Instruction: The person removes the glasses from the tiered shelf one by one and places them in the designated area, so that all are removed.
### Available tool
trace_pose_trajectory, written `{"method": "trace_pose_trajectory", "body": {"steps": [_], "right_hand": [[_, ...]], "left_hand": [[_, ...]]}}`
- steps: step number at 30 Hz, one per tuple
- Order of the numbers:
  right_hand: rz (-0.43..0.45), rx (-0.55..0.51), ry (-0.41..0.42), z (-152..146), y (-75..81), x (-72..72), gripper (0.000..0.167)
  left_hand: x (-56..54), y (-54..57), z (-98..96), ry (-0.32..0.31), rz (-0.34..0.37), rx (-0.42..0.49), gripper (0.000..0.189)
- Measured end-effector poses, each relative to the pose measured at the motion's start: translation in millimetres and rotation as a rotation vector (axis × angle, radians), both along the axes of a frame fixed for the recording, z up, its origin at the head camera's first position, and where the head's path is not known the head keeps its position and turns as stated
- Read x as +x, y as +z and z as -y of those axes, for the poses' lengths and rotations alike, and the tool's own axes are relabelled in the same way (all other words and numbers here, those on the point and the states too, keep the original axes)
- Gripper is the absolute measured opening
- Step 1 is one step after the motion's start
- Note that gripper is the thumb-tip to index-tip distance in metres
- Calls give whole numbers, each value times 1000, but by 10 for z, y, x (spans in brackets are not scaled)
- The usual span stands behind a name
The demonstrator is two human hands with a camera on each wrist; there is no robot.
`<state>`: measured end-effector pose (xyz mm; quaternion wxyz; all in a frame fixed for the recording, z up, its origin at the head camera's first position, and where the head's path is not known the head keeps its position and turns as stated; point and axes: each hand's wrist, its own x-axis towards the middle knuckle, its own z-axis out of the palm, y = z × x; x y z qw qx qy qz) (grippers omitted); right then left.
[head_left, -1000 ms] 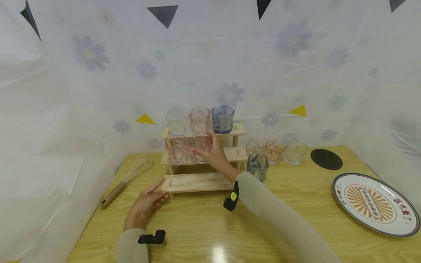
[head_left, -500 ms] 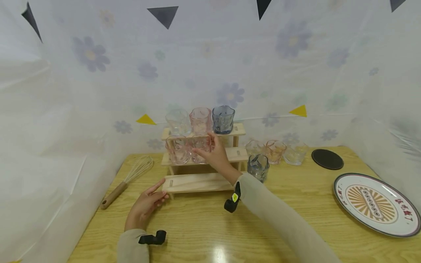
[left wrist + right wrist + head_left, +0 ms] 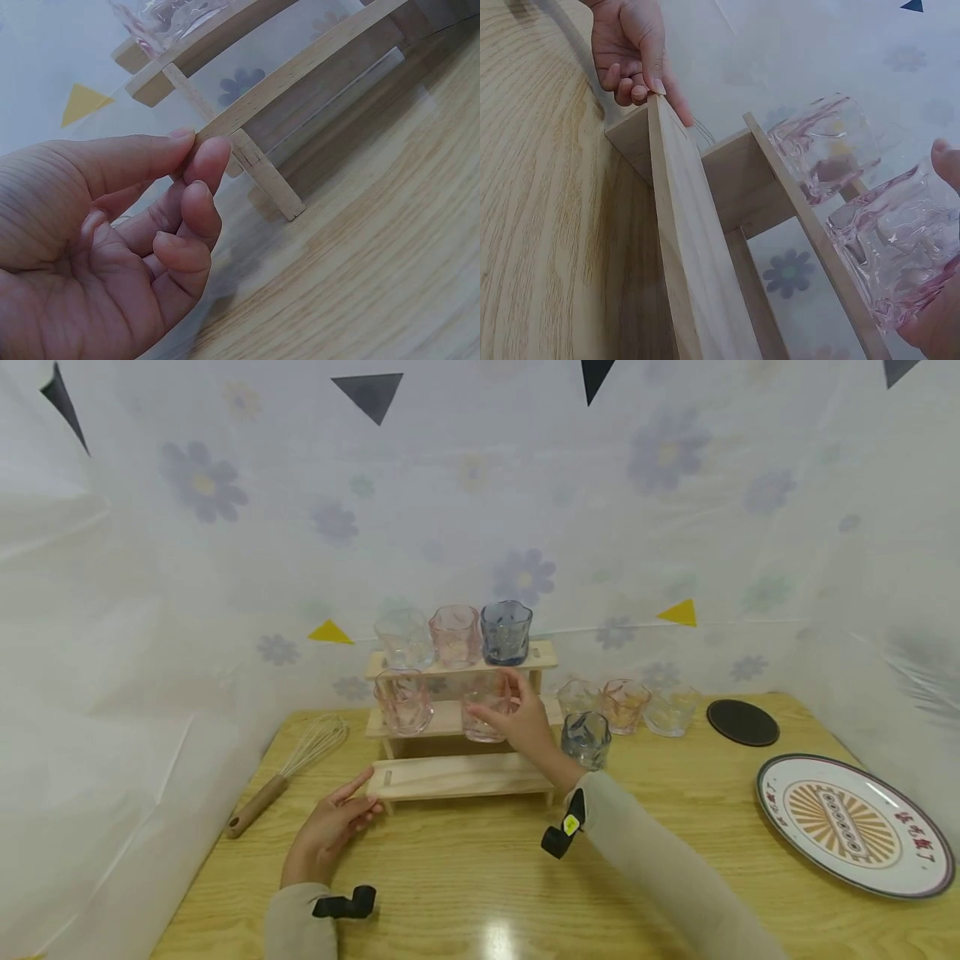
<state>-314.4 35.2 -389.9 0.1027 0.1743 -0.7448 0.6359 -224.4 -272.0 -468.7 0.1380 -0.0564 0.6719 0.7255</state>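
Observation:
My left hand [image 3: 330,828] pinches the left end of the bottom step of a three-tier wooden rack [image 3: 457,777]; thumb and index finger are on its corner in the left wrist view. At the middle step, my right hand [image 3: 531,727] grips a pink-tinted glass [image 3: 483,706] between thumb and fingers. Whether that glass rests on the step or is slightly raised, I cannot tell. To its left, apart from it, another pink glass [image 3: 403,703] stands on the same step. On the top step stand a clear glass [image 3: 403,639], a pink glass [image 3: 454,637] and a blue glass [image 3: 506,633].
Right of the rack are a dark blue-grey glass [image 3: 587,742], a clear glass [image 3: 577,695], an amber glass [image 3: 625,706] and another clear glass [image 3: 671,710]. Farther right lie a black round coaster [image 3: 742,722] and a patterned plate [image 3: 776,781]. A whisk [image 3: 258,806] lies at left.
My right hand has moved the gripped pink glass to the right along the middle step, opening a gap from the left pink glass. My left hand stays at the rack's bottom step.

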Motion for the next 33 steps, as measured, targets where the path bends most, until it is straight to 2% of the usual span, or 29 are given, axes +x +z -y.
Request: {"method": "trace_pose_trajectory", "body": {"steps": [7,13,18,26,33], "right_hand": [[54,-12,-13,-353,71,38,76],[57,41,-86,-694,185,55,81],[73,49,-146,-1011,221,45,82],[83,43,-257,-1459,181,32,81],[70,83,-310,-1769,56,86,81]], "left_hand": [[6,0,-4,11,3,-16,63],[9,-1,2,-1,-17,-4,64],[8,-4,-3,-4,-24,-2,64],[2,-10,14,-14,-22,0,65],[2,-4,11,-26,-21,-13,66]]}}
